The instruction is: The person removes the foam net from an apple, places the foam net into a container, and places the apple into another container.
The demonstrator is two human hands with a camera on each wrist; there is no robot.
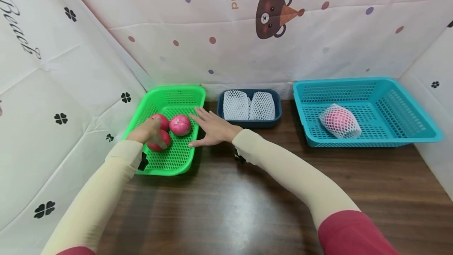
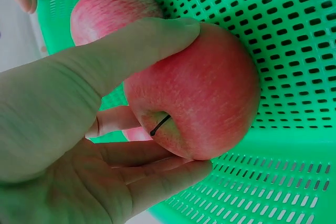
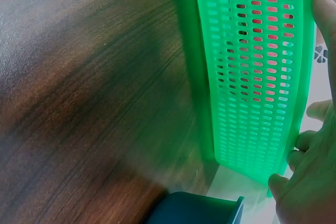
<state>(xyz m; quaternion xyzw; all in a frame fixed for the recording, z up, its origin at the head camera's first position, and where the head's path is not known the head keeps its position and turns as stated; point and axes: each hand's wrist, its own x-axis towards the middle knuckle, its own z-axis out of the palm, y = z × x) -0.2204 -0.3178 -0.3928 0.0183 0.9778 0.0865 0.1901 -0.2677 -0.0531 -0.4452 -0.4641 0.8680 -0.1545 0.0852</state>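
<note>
White printed sheeting (image 1: 170, 9) is hanging behind and at both sides of a dark wood-grain table (image 1: 219, 204); a brown bear print (image 1: 265, 17) is showing at the back, black clover prints (image 1: 61, 119) at the left.

Item: green basket (image 1: 177, 159), perforated plastic, standing at the left of the table and holding three red apples.

Item: gripped apple (image 2: 215, 87), sitting within the green basket, its dark stem (image 2: 160, 125) showing in the left wrist view. Whether it is resting on the basket floor or hanging just above is not showing clearly.

Item: other apples (image 1: 180, 125), two, lying close by in the same basket.

Hands, two. Left hand (image 1: 146, 130) is gripping the one apple, its thumb lying across one side and its fingers curling round the other. Right hand (image 1: 214, 128) is spreading its fingers, holding nothing in its palm, its fingertips meeting the right rim of the green basket.

Item: dark blue tray (image 1: 247, 124), standing at the back between the two baskets and containing white foam nets (image 1: 236, 105) in two side-by-side groups.

Item: teal basket (image 1: 385, 107), standing at the right and containing one pink fruit in a net (image 1: 340, 122).

Apparel: cream sleeves (image 1: 290, 168) are covering both forearms, red cloth (image 1: 354, 233) showing above them
</note>
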